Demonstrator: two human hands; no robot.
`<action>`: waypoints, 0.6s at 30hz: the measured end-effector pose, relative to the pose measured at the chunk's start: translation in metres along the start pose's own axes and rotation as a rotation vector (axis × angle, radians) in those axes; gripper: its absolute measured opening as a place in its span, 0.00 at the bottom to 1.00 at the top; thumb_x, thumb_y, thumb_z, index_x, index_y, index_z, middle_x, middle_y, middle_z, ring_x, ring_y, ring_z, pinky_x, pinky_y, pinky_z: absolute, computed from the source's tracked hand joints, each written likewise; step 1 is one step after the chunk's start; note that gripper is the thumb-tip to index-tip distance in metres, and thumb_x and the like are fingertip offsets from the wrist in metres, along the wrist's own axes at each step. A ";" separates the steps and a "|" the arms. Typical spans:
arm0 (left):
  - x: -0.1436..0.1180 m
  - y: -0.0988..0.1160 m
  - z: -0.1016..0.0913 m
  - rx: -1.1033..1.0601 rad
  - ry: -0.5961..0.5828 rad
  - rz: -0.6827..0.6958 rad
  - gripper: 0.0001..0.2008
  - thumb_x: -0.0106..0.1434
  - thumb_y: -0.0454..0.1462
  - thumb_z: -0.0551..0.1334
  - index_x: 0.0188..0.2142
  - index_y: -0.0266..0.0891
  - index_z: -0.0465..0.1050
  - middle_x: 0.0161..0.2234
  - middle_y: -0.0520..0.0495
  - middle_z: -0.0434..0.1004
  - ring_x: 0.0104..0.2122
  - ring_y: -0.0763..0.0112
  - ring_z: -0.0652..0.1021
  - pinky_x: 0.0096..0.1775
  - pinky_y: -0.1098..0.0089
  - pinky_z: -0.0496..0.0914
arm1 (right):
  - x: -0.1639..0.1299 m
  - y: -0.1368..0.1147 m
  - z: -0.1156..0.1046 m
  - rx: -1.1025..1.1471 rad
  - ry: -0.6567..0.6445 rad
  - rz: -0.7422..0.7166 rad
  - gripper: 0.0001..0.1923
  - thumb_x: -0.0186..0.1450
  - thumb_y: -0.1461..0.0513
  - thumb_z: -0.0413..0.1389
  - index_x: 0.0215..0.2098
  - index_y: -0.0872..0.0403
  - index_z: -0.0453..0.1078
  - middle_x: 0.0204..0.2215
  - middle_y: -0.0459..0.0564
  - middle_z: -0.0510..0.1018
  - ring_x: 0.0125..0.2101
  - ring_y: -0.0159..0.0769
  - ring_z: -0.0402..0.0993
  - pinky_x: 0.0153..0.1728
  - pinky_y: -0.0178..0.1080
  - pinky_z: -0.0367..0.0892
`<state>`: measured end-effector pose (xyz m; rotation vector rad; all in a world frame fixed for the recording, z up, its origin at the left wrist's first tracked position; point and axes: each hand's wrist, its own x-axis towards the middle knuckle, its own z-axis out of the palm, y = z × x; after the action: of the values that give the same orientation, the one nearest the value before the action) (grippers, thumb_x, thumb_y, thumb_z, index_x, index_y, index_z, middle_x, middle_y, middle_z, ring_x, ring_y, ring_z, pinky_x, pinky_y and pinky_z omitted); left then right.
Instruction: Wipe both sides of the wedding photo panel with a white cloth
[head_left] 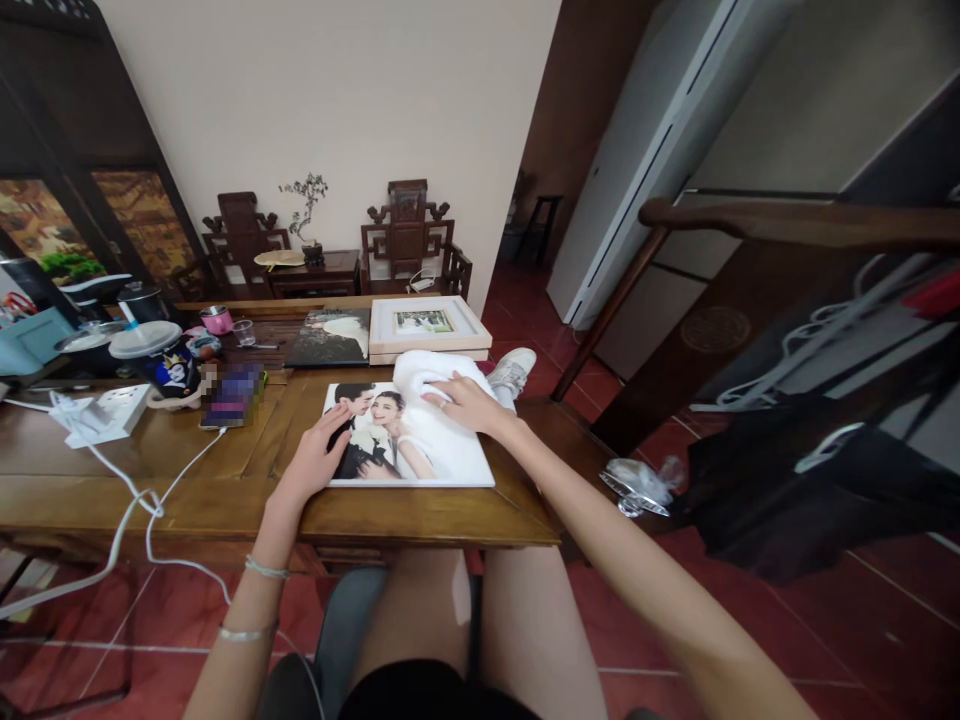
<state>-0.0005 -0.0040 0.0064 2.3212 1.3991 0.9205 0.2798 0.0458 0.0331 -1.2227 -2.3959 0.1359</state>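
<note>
A printed photo panel (390, 440) of a couple lies flat near the front edge of the wooden table. My left hand (324, 445) rests on its left side with the fingers stretched out, holding nothing. Over the upper right part of the panel is a folded white towel (415, 372). My right hand (465, 405) presses down on the towel, its fingers bent into the cloth. White towel and white panel background merge, so the border between them is hard to see.
Behind the panel lie a dark photo album (319, 340) and a white framed picture (469, 325). To the left are a phone (232, 395) on a charging cable, a white power strip (112, 415) and a lidded cup (161, 360). A wooden chair (675, 225) stands at the right.
</note>
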 end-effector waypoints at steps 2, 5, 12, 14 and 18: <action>0.000 0.000 0.000 0.003 -0.001 0.003 0.22 0.66 0.40 0.50 0.56 0.32 0.66 0.60 0.39 0.62 0.61 0.64 0.62 0.61 0.61 0.54 | -0.007 -0.004 -0.001 -0.001 0.014 0.019 0.16 0.69 0.58 0.44 0.44 0.52 0.73 0.44 0.51 0.78 0.49 0.47 0.70 0.53 0.51 0.57; 0.001 0.000 0.001 0.016 -0.006 -0.001 0.22 0.66 0.40 0.50 0.56 0.34 0.66 0.60 0.40 0.62 0.61 0.64 0.62 0.61 0.60 0.54 | -0.035 -0.021 -0.002 -0.019 0.025 -0.020 0.15 0.68 0.60 0.46 0.45 0.54 0.72 0.51 0.55 0.74 0.55 0.48 0.64 0.56 0.54 0.54; 0.000 0.004 0.002 0.010 0.006 0.009 0.21 0.66 0.39 0.49 0.56 0.35 0.65 0.60 0.42 0.62 0.61 0.65 0.61 0.61 0.59 0.54 | -0.125 -0.080 -0.020 0.065 -0.104 -0.139 0.12 0.67 0.62 0.48 0.37 0.53 0.74 0.61 0.55 0.61 0.62 0.46 0.53 0.62 0.57 0.44; -0.001 0.006 0.002 0.006 0.002 0.014 0.22 0.66 0.39 0.49 0.57 0.35 0.65 0.60 0.41 0.61 0.61 0.66 0.60 0.61 0.60 0.54 | -0.136 -0.088 -0.026 0.093 -0.148 -0.202 0.12 0.67 0.63 0.48 0.36 0.53 0.74 0.61 0.53 0.61 0.62 0.44 0.51 0.63 0.56 0.42; -0.001 0.006 0.001 0.006 0.006 0.009 0.21 0.66 0.40 0.50 0.56 0.36 0.65 0.60 0.42 0.62 0.61 0.65 0.61 0.61 0.59 0.55 | -0.122 -0.077 -0.027 0.071 -0.170 -0.166 0.13 0.68 0.61 0.47 0.37 0.54 0.74 0.60 0.55 0.62 0.61 0.45 0.55 0.62 0.55 0.45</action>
<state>0.0041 -0.0079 0.0088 2.3334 1.3970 0.9279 0.2963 -0.0996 0.0370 -1.0117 -2.6027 0.2801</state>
